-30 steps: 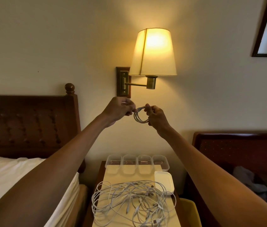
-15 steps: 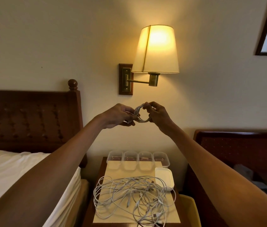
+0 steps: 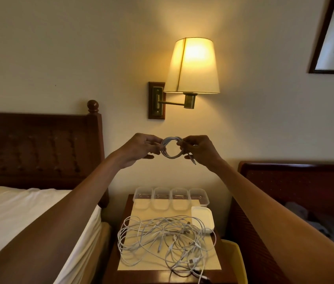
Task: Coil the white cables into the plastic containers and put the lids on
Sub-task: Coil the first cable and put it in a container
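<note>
A white cable wound into a small coil (image 3: 171, 148) hangs in the air between my hands, in front of the wall. My left hand (image 3: 141, 147) pinches its left side, my right hand (image 3: 200, 149) pinches its right side, and a loose plug end sticks down below my right fingers. Down on the nightstand lies a tangled heap of white cables (image 3: 166, 236). Behind the heap, several clear plastic containers (image 3: 171, 196) stand in a row along the wall edge. A stack of white lids (image 3: 203, 219) lies to the right of the heap.
The wooden nightstand (image 3: 125, 277) carries a pale mat (image 3: 141, 210). A bed with white sheets (image 3: 18, 214) is at the left, a second dark headboard (image 3: 297, 181) at the right. A lit wall lamp (image 3: 192, 66) hangs above my hands. A yellow bin (image 3: 235, 261) stands right of the nightstand.
Both hands have come down with the coil. The coil has turned to face me as a full ring, and its plug end now hangs from my right hand.
</note>
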The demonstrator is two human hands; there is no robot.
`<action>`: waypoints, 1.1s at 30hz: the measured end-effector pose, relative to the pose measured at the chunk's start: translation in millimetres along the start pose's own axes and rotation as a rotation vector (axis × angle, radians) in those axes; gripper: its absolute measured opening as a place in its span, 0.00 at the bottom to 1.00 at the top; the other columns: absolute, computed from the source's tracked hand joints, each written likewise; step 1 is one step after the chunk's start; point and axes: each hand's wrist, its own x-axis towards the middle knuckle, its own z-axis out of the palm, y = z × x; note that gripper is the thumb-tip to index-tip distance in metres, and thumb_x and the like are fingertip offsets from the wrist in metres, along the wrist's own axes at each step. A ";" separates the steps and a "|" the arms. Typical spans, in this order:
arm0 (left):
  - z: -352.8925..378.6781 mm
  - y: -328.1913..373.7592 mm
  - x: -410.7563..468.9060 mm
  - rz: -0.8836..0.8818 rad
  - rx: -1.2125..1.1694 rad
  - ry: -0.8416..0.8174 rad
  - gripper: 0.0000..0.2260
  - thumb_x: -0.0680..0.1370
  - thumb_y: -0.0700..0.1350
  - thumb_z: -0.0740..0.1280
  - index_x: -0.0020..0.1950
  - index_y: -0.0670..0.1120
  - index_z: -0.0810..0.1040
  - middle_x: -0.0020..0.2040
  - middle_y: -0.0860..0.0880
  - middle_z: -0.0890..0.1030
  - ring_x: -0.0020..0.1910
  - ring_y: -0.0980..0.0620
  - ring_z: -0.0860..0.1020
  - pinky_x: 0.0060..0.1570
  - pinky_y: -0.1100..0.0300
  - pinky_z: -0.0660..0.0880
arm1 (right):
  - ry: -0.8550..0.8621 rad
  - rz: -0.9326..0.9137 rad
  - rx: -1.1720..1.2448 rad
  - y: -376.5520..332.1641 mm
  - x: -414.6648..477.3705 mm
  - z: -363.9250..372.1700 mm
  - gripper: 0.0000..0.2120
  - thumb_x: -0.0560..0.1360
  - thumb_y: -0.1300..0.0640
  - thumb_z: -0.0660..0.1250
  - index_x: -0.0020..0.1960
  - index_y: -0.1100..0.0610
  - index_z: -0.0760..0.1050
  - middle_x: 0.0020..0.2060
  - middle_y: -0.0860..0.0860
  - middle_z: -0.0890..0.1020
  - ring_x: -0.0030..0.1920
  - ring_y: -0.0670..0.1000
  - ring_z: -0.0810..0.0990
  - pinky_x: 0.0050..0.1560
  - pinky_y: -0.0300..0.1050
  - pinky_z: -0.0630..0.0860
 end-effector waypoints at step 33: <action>-23.5 -111.1 38.2 -0.117 -0.013 0.295 0.10 0.82 0.51 0.64 0.58 0.49 0.81 0.52 0.51 0.84 0.50 0.51 0.82 0.48 0.55 0.78 | -0.185 0.411 0.285 100.2 61.3 68.0 0.09 0.80 0.64 0.61 0.57 0.65 0.77 0.41 0.58 0.80 0.42 0.57 0.83 0.48 0.50 0.83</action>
